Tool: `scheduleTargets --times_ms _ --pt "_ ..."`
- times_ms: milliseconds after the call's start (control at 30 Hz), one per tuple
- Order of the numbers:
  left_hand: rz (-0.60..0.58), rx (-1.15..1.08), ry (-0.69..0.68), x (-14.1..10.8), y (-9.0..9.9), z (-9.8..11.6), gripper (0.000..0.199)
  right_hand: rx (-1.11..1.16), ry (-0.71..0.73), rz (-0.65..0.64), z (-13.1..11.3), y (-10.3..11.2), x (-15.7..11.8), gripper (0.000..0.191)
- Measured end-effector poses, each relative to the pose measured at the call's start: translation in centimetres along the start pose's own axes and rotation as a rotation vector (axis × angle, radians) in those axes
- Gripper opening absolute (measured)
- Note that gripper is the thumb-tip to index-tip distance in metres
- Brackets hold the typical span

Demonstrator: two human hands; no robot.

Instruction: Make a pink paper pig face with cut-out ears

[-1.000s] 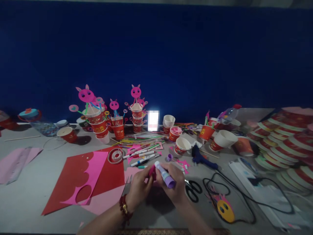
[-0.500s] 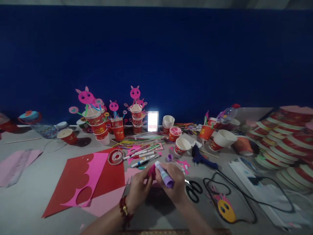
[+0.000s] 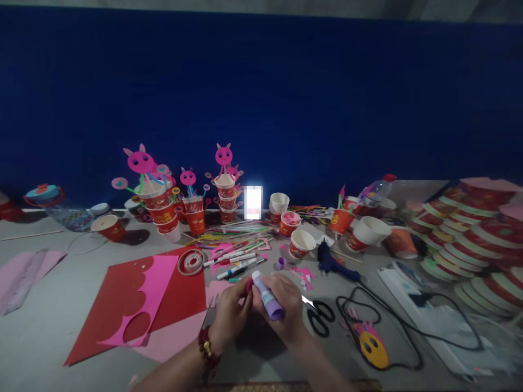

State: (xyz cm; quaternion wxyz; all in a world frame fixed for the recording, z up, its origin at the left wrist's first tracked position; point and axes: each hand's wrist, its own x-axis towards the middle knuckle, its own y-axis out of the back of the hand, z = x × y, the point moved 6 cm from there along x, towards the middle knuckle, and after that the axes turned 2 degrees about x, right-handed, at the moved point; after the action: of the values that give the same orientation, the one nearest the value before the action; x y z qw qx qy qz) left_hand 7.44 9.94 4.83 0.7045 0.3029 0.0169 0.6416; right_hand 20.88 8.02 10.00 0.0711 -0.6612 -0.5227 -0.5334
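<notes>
Both hands meet over the gray table (image 3: 49,332), close in front of the person. Right hand (image 3: 286,307) is closed around a purple glue stick (image 3: 266,296), with its white tip pointing up and away. Left hand (image 3: 229,316) pinches a small pink paper piece (image 3: 249,284) between its fingers, right beside the glue tip. A red bracelet (image 3: 205,348) sits on the left wrist. Black scissors (image 3: 319,317) lie just to the right of the hands. A red paper sheet (image 3: 180,294) with a pink cut sheet (image 3: 151,296) on it lies to the left. A blue glue gun (image 3: 333,264) rests farther back, with its black cord (image 3: 392,326) looping to the right. Red paper cups with pink animal faces (image 3: 163,207) stand near the blue wall (image 3: 261,98).
</notes>
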Motion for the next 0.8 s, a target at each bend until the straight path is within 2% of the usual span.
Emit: scheduleTargets --times_ms 167,400,633,800 --pt "0.016 0.011 0.008 -0.09 0.08 -0.21 0.027 0.007 0.066 -0.027 -0.34 -0.11 0.21 0.020" --pt "-0.002 -0.027 0.004 -0.04 0.05 -0.01 0.027 -0.001 0.068 -0.010 -0.68 -0.18 0.44 0.018" --pt "0.033 0.042 -0.012 -0.24 0.14 -0.40 0.031 -0.027 0.031 0.009 -0.28 0.05 0.22 0.012" --pt "0.055 0.027 -0.038 -0.31 0.24 0.03 0.029 -0.013 0.075 0.019 -0.29 0.04 -0.05 0.015"
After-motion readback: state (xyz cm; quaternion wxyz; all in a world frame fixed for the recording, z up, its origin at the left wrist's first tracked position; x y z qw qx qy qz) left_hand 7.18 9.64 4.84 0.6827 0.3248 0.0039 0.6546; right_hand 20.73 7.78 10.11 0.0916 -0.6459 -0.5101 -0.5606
